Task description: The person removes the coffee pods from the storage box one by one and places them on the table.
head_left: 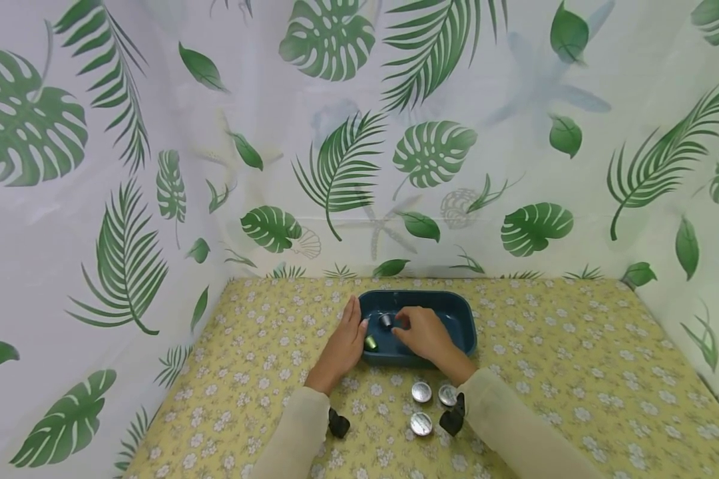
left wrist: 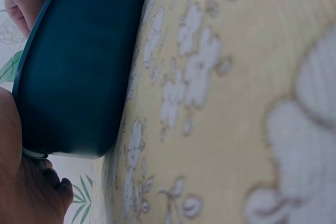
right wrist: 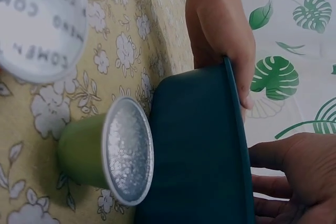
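Observation:
A dark teal tray stands on the cloth. My left hand holds its left end, with fingers along the outside and the thumb at the rim; the left wrist view shows this hand beside the tray wall. Over the tray's inside is my right hand, fingers bent and apart, just right of a silvery capsule. A green capsule lies near the tray's left end. In the right wrist view the tray wall hides what is below my right fingers.
Several foil-topped capsules stand on the flowered yellow cloth in front of the tray, at the left, beside my right wrist and nearer me. One shows a green body in the right wrist view. A leaf-patterned curtain hangs behind.

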{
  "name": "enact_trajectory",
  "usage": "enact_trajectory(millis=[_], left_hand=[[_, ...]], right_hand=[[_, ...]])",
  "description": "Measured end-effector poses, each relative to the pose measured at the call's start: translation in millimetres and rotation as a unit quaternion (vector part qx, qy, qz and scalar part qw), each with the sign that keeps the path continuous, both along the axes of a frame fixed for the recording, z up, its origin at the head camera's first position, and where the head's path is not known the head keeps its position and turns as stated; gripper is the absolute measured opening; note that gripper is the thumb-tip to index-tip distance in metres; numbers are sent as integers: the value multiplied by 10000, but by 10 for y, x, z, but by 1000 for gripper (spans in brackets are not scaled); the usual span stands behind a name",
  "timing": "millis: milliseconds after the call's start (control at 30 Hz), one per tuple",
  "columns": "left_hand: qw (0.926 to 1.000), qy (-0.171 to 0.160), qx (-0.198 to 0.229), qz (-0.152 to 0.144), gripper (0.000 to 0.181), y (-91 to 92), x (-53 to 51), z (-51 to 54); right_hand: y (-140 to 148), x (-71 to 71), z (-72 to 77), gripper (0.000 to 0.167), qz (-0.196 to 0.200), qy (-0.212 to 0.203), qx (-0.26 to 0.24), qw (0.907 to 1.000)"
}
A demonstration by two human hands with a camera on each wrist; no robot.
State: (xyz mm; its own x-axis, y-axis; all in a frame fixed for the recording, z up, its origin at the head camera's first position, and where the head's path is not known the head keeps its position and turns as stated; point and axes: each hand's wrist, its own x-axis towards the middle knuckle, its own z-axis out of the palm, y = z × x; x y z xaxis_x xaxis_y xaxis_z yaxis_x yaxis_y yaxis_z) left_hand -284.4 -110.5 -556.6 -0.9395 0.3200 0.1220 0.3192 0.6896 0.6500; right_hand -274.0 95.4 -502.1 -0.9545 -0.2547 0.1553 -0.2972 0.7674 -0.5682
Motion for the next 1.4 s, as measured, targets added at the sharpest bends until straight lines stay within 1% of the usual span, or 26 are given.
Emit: enact_trajectory(millis=[200,367,667,833,1100,1200,1400], left_hand=[[10000,-34,9,18,62,4,4,-8],[10000,-33,12,21,64,8,11,1],[10000,-4,18,59,63,-3,-10,2],[10000,33,73,-33,62,0,-5,1],[10000,57,-52,-3,61,10,1,-23],[10000,21,-53,-6,61,6,5,-18],[9999,89,-87,-43,65,-5,2,-9]], right_hand=[[-22,-103,-66,29,-33,-166,2,9999],[-40,-157,-97,33,-21,-327,58,9994],[-84,-232,-114,41,-200,-672,336,9970],[-102,-264,-134,46,-291,-867,528,9944],[-158,-357,-199,47,-427,-910,642,9929],[-182,-391,-205,47,-424,-891,688,9927],[-228,-458,-200,41,-436,-848,707,9929]])
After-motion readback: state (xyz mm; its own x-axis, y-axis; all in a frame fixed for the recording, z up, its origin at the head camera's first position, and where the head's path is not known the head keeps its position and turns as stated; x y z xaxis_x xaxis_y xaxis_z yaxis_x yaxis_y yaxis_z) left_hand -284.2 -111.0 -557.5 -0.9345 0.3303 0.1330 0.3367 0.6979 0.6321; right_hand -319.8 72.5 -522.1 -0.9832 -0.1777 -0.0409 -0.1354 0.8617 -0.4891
